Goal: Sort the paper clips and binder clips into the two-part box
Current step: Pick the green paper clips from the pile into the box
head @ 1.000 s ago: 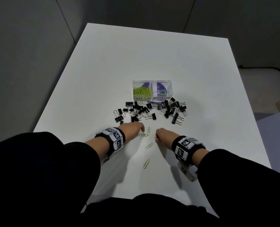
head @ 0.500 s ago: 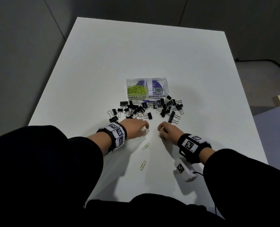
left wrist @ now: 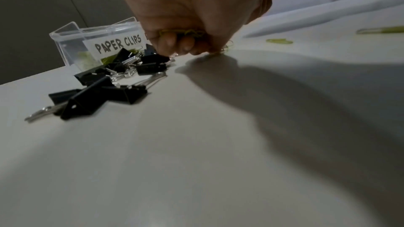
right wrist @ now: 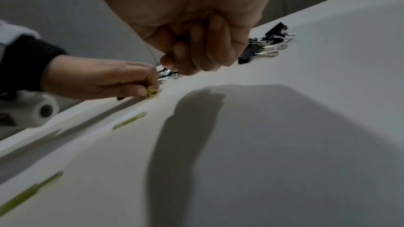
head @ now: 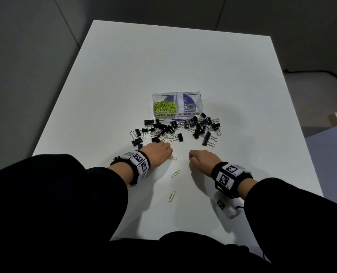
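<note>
A clear two-part box stands mid-table, its left half labelled PAPER CLIPS and holding green paper clips. Black binder clips lie scattered in front of it. My left hand has its fingers curled round green paper clips and pinches another green clip against the table. My right hand is a closed fist just above the table; a thin green wire shows between its fingers. Two loose green clips lie between my wrists.
The white table is bare behind the box and ends close to my body. A long binder clip lies ahead of my right hand. Grey floor surrounds the table, with a pale purple surface at the right.
My left hand has closed over the two clips by its fingertips. My right hand has lifted its clip off the table and curled into a fist. The head view has shifted slightly.
</note>
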Demonstrator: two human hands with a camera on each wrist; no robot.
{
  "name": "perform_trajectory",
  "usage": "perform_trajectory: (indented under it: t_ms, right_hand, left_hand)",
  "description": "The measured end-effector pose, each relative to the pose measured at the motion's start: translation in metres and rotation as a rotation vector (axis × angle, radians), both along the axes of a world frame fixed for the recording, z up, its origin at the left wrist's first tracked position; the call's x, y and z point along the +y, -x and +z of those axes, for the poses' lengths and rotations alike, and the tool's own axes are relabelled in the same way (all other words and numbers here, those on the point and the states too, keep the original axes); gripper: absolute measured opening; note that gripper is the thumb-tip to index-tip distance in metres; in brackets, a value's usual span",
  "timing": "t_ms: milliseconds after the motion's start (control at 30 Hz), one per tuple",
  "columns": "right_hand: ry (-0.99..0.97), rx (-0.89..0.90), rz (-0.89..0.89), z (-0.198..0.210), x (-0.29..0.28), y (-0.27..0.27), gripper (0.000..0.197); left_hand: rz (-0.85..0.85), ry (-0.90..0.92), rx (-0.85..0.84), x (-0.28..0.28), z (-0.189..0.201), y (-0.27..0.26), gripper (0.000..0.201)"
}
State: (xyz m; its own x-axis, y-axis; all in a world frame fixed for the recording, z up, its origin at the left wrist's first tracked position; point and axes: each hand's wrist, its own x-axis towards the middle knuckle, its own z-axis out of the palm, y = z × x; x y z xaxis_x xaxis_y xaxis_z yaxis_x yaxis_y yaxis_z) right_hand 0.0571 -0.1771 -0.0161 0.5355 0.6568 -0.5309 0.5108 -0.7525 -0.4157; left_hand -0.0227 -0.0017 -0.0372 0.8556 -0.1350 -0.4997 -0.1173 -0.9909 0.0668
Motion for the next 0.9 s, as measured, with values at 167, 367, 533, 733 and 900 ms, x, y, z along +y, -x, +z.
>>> perform_trajectory:
  t_ms: [167, 367, 533, 733, 900]
  right_hand:
    - [0.04, 0.019, 0.166, -0.002, 0.006, 0.022, 0.03]
    - [0.034, -0.092, 0.339, -0.005, 0.014, 0.035, 0.031]
    - [0.075, -0.053, 0.363, -0.006, 0.022, 0.036, 0.024]
    - [0.052, -0.045, 0.319, -0.007, 0.01, 0.042, 0.026]
    - [0.048, 0.03, 0.29, 0.003, -0.003, 0.047, 0.019]
  left_hand:
    - [0.069, 0.04, -0.056, 0.001, 0.01, 0.017, 0.033]
    - [0.171, 0.079, -0.024, -0.002, 0.018, 0.042, 0.038]
    - [0.31, 0.266, 0.056, -0.001, 0.011, 0.059, 0.037]
    - [0.457, 0.349, 0.037, -0.002, 0.004, 0.07, 0.033]
    - [0.536, 0.4, 0.032, -0.002, 0.002, 0.069, 0.029]
